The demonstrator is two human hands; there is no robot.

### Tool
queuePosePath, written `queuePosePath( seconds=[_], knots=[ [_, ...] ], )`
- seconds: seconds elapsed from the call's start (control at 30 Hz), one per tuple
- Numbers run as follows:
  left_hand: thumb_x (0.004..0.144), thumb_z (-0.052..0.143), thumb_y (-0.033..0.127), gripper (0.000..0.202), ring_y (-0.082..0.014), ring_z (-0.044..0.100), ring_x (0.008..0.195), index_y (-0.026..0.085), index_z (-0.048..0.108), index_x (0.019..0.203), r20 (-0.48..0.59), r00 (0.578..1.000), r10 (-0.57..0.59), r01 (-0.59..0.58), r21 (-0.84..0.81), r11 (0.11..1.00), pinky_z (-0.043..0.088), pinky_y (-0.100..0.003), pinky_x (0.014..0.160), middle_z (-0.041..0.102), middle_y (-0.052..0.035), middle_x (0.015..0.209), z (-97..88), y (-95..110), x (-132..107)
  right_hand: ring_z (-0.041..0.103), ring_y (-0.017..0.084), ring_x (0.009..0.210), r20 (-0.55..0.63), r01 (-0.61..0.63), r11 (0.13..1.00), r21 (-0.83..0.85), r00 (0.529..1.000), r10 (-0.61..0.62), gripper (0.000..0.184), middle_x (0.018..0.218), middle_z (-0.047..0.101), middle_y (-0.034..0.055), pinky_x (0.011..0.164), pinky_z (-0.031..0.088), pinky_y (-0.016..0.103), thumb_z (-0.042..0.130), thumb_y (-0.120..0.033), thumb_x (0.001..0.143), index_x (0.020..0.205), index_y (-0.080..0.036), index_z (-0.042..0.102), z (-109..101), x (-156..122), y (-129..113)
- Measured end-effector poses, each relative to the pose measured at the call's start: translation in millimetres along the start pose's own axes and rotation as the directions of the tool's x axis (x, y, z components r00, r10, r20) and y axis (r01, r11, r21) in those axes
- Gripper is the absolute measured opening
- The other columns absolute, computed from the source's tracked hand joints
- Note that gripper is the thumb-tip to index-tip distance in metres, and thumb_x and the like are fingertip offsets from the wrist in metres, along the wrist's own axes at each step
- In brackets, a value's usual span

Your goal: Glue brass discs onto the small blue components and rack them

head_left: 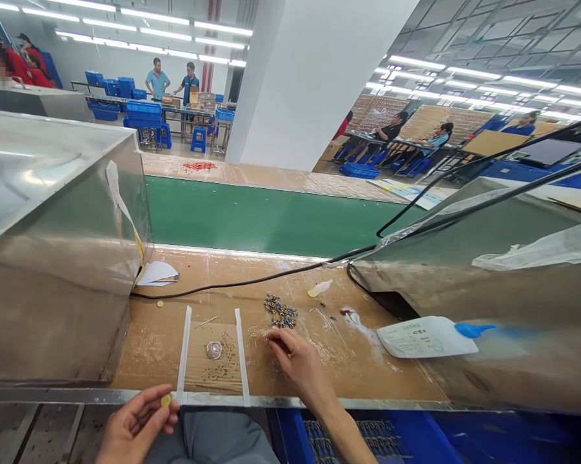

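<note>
Gold disc (165, 401) pinched in the left grip (136, 422) at seven o'clock; right grip (300, 368) — fingers curled, any hold unclear — sits near blue-and-brass fittings (280, 311) at twelve o'clock on the cardboard bench (367, 380).

gold disc (165, 401), blue-gold parts (280, 310)

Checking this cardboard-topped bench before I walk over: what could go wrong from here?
The small gold disc pinched in the left hand sits just past the metal edge strip, so it might drop to the floor. The right hand is close to the loose pile of small blue-and-brass parts and could scatter them. The white plastic squeeze bottle with a blue nozzle lies on its side and might leak.
</note>
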State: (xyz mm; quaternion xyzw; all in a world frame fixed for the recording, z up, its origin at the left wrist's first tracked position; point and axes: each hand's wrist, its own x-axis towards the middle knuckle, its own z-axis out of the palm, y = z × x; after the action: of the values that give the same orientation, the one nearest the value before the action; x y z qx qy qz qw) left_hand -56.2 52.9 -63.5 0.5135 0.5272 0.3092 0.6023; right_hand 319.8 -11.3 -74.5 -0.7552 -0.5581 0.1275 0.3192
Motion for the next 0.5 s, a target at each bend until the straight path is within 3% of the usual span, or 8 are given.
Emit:
queuePosePath(
  seconds=[0.1, 0.27, 0.4, 0.5],
  knots=[
    [0.078, 0.086, 0.085, 0.069, -0.0337, 0.087, 0.082, 0.025, 0.088, 0.111, 0.049, 0.997, 0.057, -0.055, -0.033, 0.998, 0.076, -0.045, 0.080, 0.089, -0.0116, 0.094, 18.8, -9, 18, 0.080, 0.028, 0.101, -0.061, 0.051, 0.998, 0.047, 0.997, -0.048, 0.021, 0.108, 0.083, 0.0063, 0.091, 0.062, 0.042, 0.060, -0.029, 0.108, 0.104, -0.028, 0.081, 2, -11, -9],
    [0.098, 0.081, 0.062, 0.052, -0.0236, 0.087, 0.093, 0.021, 0.083, 0.130, -0.061, 0.990, 0.127, -0.128, -0.024, 0.991, 0.073, -0.038, 0.092, 0.090, -0.0098, 0.111, 36.4, -24, 21, 0.081, 0.024, 0.108, -0.218, 0.147, 0.978, 0.149, 0.969, -0.112, 0.013, 0.111, 0.085, 0.0060, 0.101, 0.064, 0.041, 0.071, -0.028, 0.109, 0.111, -0.027, 0.084, 9, -29, -51],
    [0.104, 0.080, 0.049, 0.037, -0.0198, 0.087, 0.094, 0.024, 0.083, 0.132, -0.094, 0.978, 0.185, -0.181, 0.051, 0.982, 0.072, -0.032, 0.094, 0.090, -0.0049, 0.112, 39.2, -28, 16, 0.081, 0.022, 0.103, -0.178, 0.181, 0.969, 0.166, 0.972, -0.151, 0.012, 0.108, 0.085, 0.0052, 0.094, 0.066, 0.038, 0.073, -0.025, 0.109, 0.112, -0.028, 0.084, 21, -28, -81],
    [0.106, 0.079, 0.044, 0.032, -0.0194, 0.088, 0.096, 0.026, 0.084, 0.131, -0.084, 0.972, 0.218, -0.212, 0.066, 0.975, 0.071, -0.029, 0.091, 0.090, -0.0030, 0.111, 38.2, -26, 13, 0.081, 0.021, 0.099, -0.138, 0.201, 0.966, 0.160, 0.974, -0.180, 0.012, 0.107, 0.085, 0.0050, 0.092, 0.067, 0.037, 0.073, -0.025, 0.109, 0.111, -0.027, 0.084, 29, -23, -90]
  ],
)
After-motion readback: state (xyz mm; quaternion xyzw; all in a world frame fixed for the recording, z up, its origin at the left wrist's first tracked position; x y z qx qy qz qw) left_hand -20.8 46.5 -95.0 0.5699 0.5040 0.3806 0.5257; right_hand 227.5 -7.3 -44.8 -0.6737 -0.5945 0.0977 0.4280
